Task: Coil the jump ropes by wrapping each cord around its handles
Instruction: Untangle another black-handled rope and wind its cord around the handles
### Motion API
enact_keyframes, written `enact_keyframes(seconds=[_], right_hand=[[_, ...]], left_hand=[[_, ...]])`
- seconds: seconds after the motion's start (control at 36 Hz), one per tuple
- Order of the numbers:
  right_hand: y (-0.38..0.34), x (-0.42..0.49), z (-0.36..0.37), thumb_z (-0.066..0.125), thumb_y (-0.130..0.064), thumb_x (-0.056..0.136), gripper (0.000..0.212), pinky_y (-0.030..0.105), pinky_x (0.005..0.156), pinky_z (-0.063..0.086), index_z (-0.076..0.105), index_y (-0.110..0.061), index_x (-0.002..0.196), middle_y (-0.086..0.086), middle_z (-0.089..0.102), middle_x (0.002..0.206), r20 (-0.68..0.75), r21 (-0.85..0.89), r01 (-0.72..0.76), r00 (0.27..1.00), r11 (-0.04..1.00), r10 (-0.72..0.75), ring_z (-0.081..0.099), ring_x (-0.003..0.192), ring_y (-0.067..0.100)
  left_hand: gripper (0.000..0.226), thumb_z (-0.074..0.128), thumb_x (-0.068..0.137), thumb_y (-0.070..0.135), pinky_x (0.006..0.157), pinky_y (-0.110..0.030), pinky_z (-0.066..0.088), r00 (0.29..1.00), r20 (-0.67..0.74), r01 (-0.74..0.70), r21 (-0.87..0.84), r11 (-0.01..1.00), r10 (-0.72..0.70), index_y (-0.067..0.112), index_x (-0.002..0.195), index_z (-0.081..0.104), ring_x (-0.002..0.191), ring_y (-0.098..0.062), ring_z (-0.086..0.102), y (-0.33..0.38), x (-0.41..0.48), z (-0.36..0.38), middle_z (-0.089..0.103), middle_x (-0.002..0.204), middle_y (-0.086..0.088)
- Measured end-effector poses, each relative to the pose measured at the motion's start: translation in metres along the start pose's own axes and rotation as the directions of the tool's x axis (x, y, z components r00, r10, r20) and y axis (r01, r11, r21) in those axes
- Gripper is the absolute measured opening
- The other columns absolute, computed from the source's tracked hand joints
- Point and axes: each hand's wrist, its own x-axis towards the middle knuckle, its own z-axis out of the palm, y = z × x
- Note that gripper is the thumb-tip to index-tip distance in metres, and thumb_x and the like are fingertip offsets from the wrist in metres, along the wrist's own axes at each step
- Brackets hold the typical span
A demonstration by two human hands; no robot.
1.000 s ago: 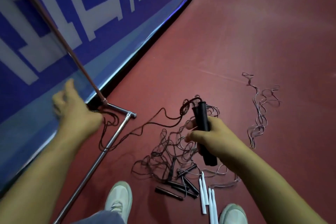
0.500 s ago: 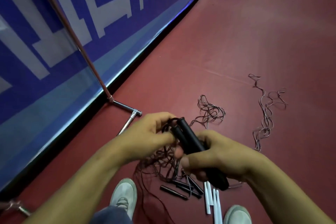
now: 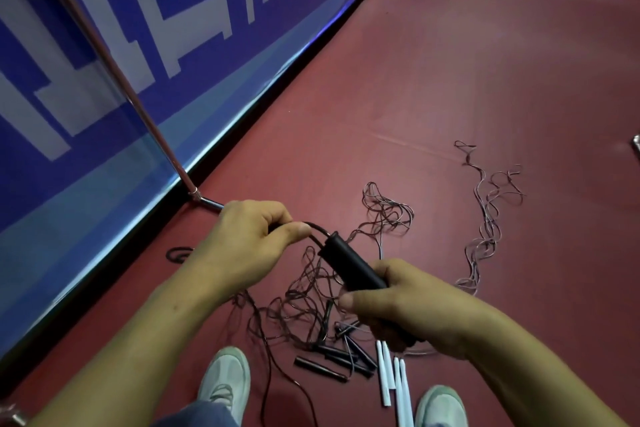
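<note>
1. Hands meet over the red floor, near the middle of the view, above a heap of jump ropes.
2. Right hand is curled round the near end of a black handle, which points up and to the far left; whether a second handle lies against it I cannot tell.
3. Left hand pinches the dark cord between thumb and forefinger, just beside the handle's far end, where the cord arcs out of the tip.
4. Below the hands, a tangle of cords lies on the floor, with one strand trailing nearer, between the shoes.
5. Loose black handles lie at the near edge of the tangle, and white handles lie side by side just to their right.
6. Well apart to the right, a paler cord snakes away toward the far side.
7. Two pale shoes, left and right, show at the near edge.
8. On the left, a blue and white banner runs along the floor's edge, with a slanted metal pole in front of it.
</note>
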Motion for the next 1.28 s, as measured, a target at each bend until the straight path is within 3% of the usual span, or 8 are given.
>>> enact_keyframes(seconds=[0.17,0.28,0.42,0.67,0.89,1.0,1.14,1.28], right_hand=[[0.003,0.008,0.003,0.068,-0.010,0.095,0.012,0.025,0.045,0.031,0.058,-0.005,0.092,0.007,0.048,0.063,-0.217,0.156,0.084,0.975,0.984,-0.049,0.040,0.048,0.017],[-0.002,0.011,0.007,0.068,-0.013,0.095,0.015,0.025,0.044,0.031,0.056,-0.008,0.088,0.006,0.053,0.064,-0.317,0.241,0.202,0.941,0.949,-0.120,0.041,0.048,0.017],[-0.009,0.011,0.010,0.065,-0.026,0.097,0.022,0.023,0.045,0.028,0.058,-0.009,0.084,0.008,0.050,0.065,-0.353,0.334,0.295,0.920,0.895,-0.172,0.038,0.048,0.015],[-0.023,0.012,0.002,0.072,-0.047,0.074,0.046,0.025,0.044,0.029,0.056,-0.004,0.083,0.008,0.044,0.053,-0.472,0.417,0.446,0.851,0.792,-0.231,0.036,0.042,0.017],[-0.028,0.009,-0.014,0.066,-0.019,0.096,0.015,0.025,0.044,0.032,0.057,-0.012,0.086,0.003,0.061,0.064,-0.555,0.337,0.477,0.797,0.812,-0.239,0.040,0.047,0.016],[-0.023,0.008,-0.012,0.060,-0.013,0.099,0.014,0.023,0.041,0.033,0.053,-0.010,0.087,0.006,0.054,0.063,-0.567,0.213,0.474,0.772,0.854,-0.287,0.041,0.046,0.018],[-0.023,0.003,-0.015,0.057,-0.011,0.100,0.015,0.027,0.046,0.035,0.055,-0.012,0.086,0.005,0.052,0.067,-0.507,0.226,0.490,0.797,0.842,-0.328,0.045,0.049,0.019],[-0.020,0.002,-0.013,0.056,-0.014,0.101,0.019,0.029,0.049,0.040,0.056,-0.015,0.082,0.004,0.051,0.069,-0.443,0.270,0.485,0.830,0.832,-0.340,0.048,0.059,0.021]], left_hand=[[0.036,0.058,0.100,0.037,0.052,-0.028,0.033,0.991,0.093,0.108,-0.146,0.983,-0.095,0.017,0.072,0.069,0.048,-0.013,0.037,0.014,-0.003,0.007,0.044,0.052,0.003],[0.031,0.047,0.106,0.015,0.043,-0.019,0.027,0.960,0.252,0.253,-0.574,0.779,-0.126,0.004,0.083,0.064,0.039,-0.013,0.033,0.037,-0.012,0.024,0.048,0.054,-0.007],[0.030,0.044,0.107,0.016,0.044,-0.024,0.042,0.952,0.302,0.252,-0.665,0.703,-0.055,0.003,0.088,0.064,0.044,-0.021,0.050,0.051,-0.014,0.035,0.061,0.063,-0.019],[0.032,0.043,0.109,0.023,0.062,-0.026,0.047,0.930,0.366,0.199,-0.536,0.821,0.014,0.010,0.087,0.062,0.056,-0.019,0.059,0.058,-0.027,0.057,0.067,0.063,-0.009],[0.038,0.044,0.107,0.037,0.063,-0.028,0.051,0.773,0.631,0.179,-0.119,0.977,-0.065,0.025,0.077,0.065,0.062,-0.009,0.055,0.057,-0.041,0.075,0.064,0.062,0.008],[0.033,0.053,0.092,0.047,0.078,-0.036,0.054,0.789,0.607,0.088,0.042,0.995,-0.095,0.018,0.081,0.065,0.076,-0.011,0.055,0.043,-0.030,0.076,0.058,0.087,0.008],[0.063,0.066,0.081,0.044,0.114,-0.028,0.038,0.932,0.361,0.018,-0.119,0.993,0.026,0.034,0.140,0.048,0.133,0.003,0.044,0.047,-0.024,0.067,0.045,0.141,0.021],[0.024,0.068,0.095,0.019,0.077,-0.010,0.050,0.988,0.154,0.037,-0.334,0.942,0.016,0.034,0.112,0.059,0.089,0.005,0.069,0.061,-0.020,0.068,0.073,0.098,0.018]])
